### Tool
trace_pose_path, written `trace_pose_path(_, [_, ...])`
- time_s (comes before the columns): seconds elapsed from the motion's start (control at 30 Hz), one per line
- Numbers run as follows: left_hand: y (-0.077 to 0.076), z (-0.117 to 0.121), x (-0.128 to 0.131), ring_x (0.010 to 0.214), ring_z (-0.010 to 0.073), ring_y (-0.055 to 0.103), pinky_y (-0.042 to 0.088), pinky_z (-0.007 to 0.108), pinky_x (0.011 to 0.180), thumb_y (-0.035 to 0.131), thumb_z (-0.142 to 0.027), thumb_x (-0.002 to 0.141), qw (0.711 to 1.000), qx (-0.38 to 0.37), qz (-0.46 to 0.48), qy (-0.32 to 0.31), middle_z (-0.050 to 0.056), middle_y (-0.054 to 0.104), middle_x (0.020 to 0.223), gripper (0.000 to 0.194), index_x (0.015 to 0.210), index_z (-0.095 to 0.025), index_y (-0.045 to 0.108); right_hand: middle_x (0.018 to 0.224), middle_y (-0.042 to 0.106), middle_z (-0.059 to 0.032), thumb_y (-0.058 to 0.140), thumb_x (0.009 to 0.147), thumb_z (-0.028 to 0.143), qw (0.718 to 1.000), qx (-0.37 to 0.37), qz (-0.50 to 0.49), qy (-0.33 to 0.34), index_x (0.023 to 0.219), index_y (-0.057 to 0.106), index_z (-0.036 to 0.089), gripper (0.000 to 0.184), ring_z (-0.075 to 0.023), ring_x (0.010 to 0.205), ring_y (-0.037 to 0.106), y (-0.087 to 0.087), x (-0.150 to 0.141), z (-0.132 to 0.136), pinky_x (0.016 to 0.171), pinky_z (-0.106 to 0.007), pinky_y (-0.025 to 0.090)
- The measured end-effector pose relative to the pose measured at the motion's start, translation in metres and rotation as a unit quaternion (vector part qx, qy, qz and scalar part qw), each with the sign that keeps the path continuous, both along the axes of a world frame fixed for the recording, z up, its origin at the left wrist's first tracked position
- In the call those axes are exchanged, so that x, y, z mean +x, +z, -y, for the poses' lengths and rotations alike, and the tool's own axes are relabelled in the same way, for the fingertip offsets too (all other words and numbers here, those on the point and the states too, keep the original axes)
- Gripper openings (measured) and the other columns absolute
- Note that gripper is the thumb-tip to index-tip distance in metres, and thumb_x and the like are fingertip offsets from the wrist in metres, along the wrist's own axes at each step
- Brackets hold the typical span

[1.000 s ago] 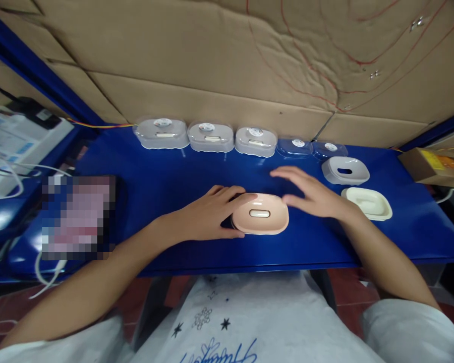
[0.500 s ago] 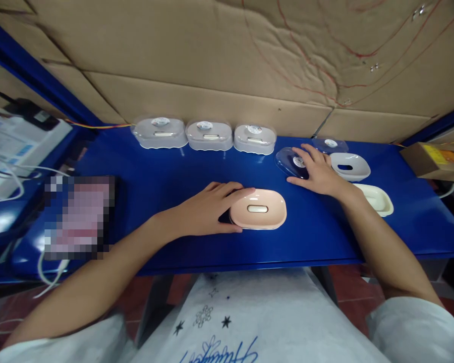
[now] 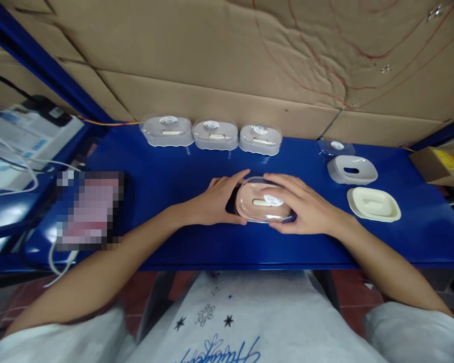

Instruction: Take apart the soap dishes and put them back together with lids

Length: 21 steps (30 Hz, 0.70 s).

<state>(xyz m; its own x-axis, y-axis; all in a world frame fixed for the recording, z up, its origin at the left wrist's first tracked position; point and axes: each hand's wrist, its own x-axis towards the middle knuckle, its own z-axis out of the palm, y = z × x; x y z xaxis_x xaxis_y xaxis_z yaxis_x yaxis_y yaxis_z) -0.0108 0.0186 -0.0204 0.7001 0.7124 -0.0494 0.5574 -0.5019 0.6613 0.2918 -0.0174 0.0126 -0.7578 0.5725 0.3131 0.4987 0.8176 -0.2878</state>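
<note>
In the middle of the blue table a pink oval soap dish [image 3: 251, 201] with a pale bar-shaped slot lies between my hands. My left hand [image 3: 215, 199] is curved round its left end, thumb in front and fingers behind. My right hand [image 3: 306, 204] grips a clear plastic lid [image 3: 259, 182] with a white round sticker, from the right. The lid lies over the dish; I cannot tell whether it is fully seated. To the right are a grey oval dish [image 3: 335, 175] with a dark slot and a cream oval tray [image 3: 374, 204].
Three grey lidded soap dishes [image 3: 167, 133] stand in a row at the back. Another clear lid [image 3: 327, 148] lies at the back right. A blurred-out device [image 3: 91, 209] with a cable is at left, a cardboard box [image 3: 426, 166] at right. Cardboard [image 3: 212, 96] lines the back.
My right hand has brought the clear lid from the back right over the pink dish. My left hand has stayed at the dish's left end. The view has shifted slightly.
</note>
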Motion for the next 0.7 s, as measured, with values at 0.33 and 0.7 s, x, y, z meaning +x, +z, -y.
trace_pose_path(0.33, [0.001, 0.004, -0.004, 0.156, 0.0439, 0.042, 0.029, 0.063, 0.127, 0.087, -0.063, 0.085, 0.999, 0.031, 0.004, -0.022, 0.016, 0.039, 0.177, 0.113, 0.172, -0.032, 0.022, 0.175, 0.041, -0.0119, 0.075, 0.097, 0.046, 0.997, -0.071, 0.01, 0.02, 0.172, 0.032, 0.036, 0.087, -0.0361, 0.161, 0.042, -0.017, -0.001, -0.005, 0.128, -0.06, 0.041])
trace_pose_path(0.7, [-0.001, 0.006, -0.004, 0.158, 0.0431, 0.042, 0.031, 0.062, 0.126, 0.081, -0.06, 0.093, 0.997, 0.069, 0.003, -0.029, 0.019, 0.031, 0.18, 0.119, 0.176, -0.031, 0.001, 0.173, 0.042, -0.0184, 0.074, 0.098, 0.054, 0.997, -0.062, 0.036, -0.01, 0.161, 0.046, 0.028, 0.074, -0.039, 0.159, 0.043, -0.015, 0.003, -0.006, 0.125, -0.062, 0.042])
